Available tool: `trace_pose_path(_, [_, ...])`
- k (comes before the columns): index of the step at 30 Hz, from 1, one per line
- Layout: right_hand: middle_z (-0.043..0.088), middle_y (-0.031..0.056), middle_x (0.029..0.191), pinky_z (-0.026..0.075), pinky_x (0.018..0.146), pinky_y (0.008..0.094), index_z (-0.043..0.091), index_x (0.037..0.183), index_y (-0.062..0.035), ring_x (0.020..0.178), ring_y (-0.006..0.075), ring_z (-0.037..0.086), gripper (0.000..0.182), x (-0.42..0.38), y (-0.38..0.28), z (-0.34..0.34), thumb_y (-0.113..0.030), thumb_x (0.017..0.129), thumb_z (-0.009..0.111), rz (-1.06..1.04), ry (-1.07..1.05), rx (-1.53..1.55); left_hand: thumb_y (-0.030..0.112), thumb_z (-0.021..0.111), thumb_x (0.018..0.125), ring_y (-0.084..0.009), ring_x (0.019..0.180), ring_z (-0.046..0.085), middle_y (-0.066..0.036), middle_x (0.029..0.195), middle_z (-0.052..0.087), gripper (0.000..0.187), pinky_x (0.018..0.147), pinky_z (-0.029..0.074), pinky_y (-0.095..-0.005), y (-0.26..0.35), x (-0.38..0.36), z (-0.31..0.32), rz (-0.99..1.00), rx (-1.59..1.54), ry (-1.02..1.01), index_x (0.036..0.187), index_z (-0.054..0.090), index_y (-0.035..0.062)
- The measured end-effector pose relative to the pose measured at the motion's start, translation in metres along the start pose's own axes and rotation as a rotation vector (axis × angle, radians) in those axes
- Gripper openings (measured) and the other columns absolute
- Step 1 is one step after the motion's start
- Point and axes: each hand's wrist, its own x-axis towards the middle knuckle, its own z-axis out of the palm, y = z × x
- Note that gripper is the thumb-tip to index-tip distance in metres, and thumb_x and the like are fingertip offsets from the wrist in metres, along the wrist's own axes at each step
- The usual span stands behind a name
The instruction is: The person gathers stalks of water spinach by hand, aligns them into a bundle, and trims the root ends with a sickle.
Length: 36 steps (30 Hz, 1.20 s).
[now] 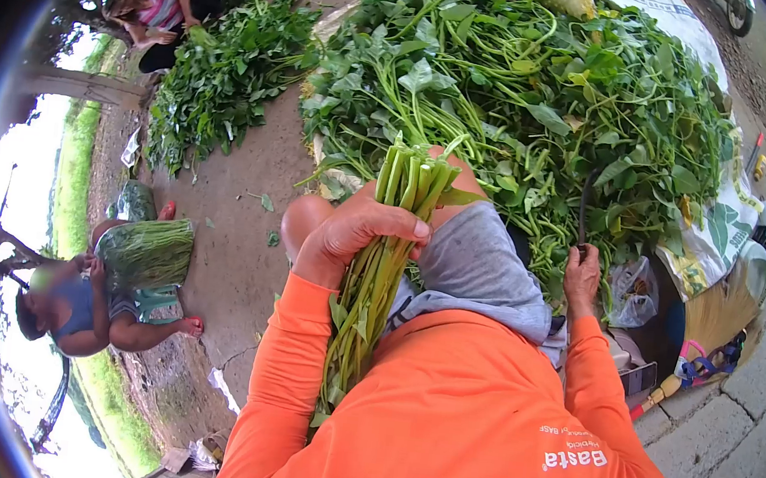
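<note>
My left hand (367,234) is closed round a bundle of water spinach stems (359,320), held upright against my orange sleeve. The cut ends stick up above my thumb, and the lower stems and leaves hang along my forearm. My right hand (582,275) grips a sickle (586,199) whose dark curved blade points away from me into the greens. Its handle is mostly hidden in my fist. Just beyond my knees lies a big heap of leafy water spinach (527,87), close to both hands.
A printed white sack (719,239) lies under the heap's right side. Near my right arm are a clear plastic bag (633,291) and a straw broom (722,313). On the left, one person (81,311) sits beside bagged stems (151,254); another person (160,15) crouches by more greens (233,77).
</note>
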Motion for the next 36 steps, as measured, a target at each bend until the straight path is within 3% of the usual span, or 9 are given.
trace_pose_path(3, [0.064, 0.024, 0.134, 0.056, 0.094, 0.0467, 0.057, 0.144, -0.0017, 0.113, 0.0401, 0.067, 0.056, 0.022, -0.04, 0.005, -0.027, 0.097, 0.072, -0.142, 0.062, -0.16, 0.017, 0.077, 0.081, -0.0232, 0.082, 0.07, -0.014, 0.094, 0.071, 0.057, 0.077, 0.059, -0.0354, 0.009, -0.019, -0.004, 0.066, -0.05, 0.047, 0.133, 0.063, -0.0036])
trace_pose_path(7, [0.055, 0.0153, 0.15, 0.059, 0.094, 0.0365, 0.051, 0.154, -0.0043, 0.133, 0.0294, 0.061, 0.073, -0.016, -0.279, -0.085, -0.023, 0.092, 0.084, -0.265, -0.555, 0.933, 0.01, 0.077, 0.082, -0.0235, 0.082, 0.071, -0.014, 0.094, 0.073, 0.055, 0.079, 0.06, -0.0367, -0.01, -0.012, -0.031, 0.019, -0.218, 0.043, 0.134, 0.065, -0.0017])
trace_pose_path(10, [0.074, 0.0079, 0.116, 0.059, 0.077, 0.0337, 0.064, 0.135, -0.0018, 0.096, 0.0177, 0.072, 0.05, -0.037, -0.356, -0.116, -0.011, 0.09, 0.085, -0.693, -0.713, 0.843, 0.01, 0.077, 0.08, -0.0238, 0.082, 0.072, -0.014, 0.094, 0.073, 0.056, 0.079, 0.061, -0.0378, -0.01, -0.013, -0.024, 0.043, -0.196, 0.037, 0.133, 0.065, -0.0021])
trace_pose_path(13, [0.075, 0.006, 0.095, 0.057, 0.07, 0.0353, 0.071, 0.114, 0.0003, 0.08, 0.0179, 0.071, 0.027, -0.018, -0.363, -0.097, -0.006, 0.09, 0.083, -1.177, -0.316, 0.727, 0.011, 0.078, 0.078, -0.024, 0.082, 0.072, -0.014, 0.094, 0.073, 0.059, 0.078, 0.062, -0.0384, -0.006, -0.018, -0.017, 0.047, -0.187, 0.021, 0.134, 0.064, -0.0025])
trace_pose_path(18, [0.075, 0.0177, 0.112, 0.059, 0.081, 0.0415, 0.074, 0.118, 0.0002, 0.095, 0.0342, 0.074, 0.028, 0.049, -0.362, -0.109, -0.001, 0.089, 0.075, -0.884, 0.421, 0.359, 0.026, 0.086, 0.072, -0.0259, 0.082, 0.069, -0.016, 0.092, 0.069, 0.068, 0.076, 0.06, -0.0368, -0.014, -0.018, -0.019, 0.087, -0.127, -0.047, 0.126, 0.061, -0.0063])
trace_pose_path(21, [0.071, 0.0222, 0.127, 0.059, 0.092, 0.0443, 0.07, 0.133, -0.001, 0.108, 0.0379, 0.073, 0.042, 0.039, -0.366, -0.11, -0.001, 0.091, 0.068, -1.087, 0.03, 0.423, 0.025, 0.086, 0.072, -0.0253, 0.081, 0.068, -0.015, 0.092, 0.069, 0.066, 0.075, 0.058, -0.0361, -0.008, -0.018, -0.011, 0.084, -0.092, -0.071, 0.126, 0.061, -0.0047])
trace_pose_path(23, [0.072, 0.0215, 0.125, 0.058, 0.096, 0.0431, 0.067, 0.14, -0.0026, 0.113, 0.0372, 0.072, 0.047, 0.026, -0.367, -0.111, -0.002, 0.093, 0.067, -1.193, -0.616, 0.546, 0.024, 0.085, 0.072, -0.025, 0.081, 0.067, -0.015, 0.091, 0.068, 0.065, 0.074, 0.057, -0.0362, -0.013, -0.014, -0.011, 0.057, -0.095, -0.101, 0.126, 0.061, -0.0039])
trace_pose_path(26, [0.075, 0.0213, 0.108, 0.059, 0.081, 0.0451, 0.073, 0.12, 0.0007, 0.092, 0.038, 0.074, 0.033, 0.037, -0.377, -0.126, -0.008, 0.089, 0.068, -1.2, -0.76, 0.335, 0.023, 0.084, 0.073, -0.0248, 0.081, 0.067, -0.014, 0.091, 0.068, 0.063, 0.074, 0.056, -0.0365, -0.008, -0.009, -0.005, 0.045, -0.074, -0.101, 0.126, 0.062, -0.0022])
trace_pose_path(36, [0.068, 0.01, 0.082, 0.056, 0.068, 0.0438, 0.073, 0.087, -0.0079, 0.081, 0.0303, 0.069, 0.009, 0.03, -0.357, -0.136, -0.015, 0.083, 0.077, -1.479, -0.196, -0.05, 0.013, 0.083, 0.077, -0.0246, 0.079, 0.069, -0.015, 0.093, 0.071, 0.051, 0.069, 0.056, -0.0356, -0.014, 0.0, 0.018, -0.008, 0.051, -0.104, 0.122, 0.065, 0.0])
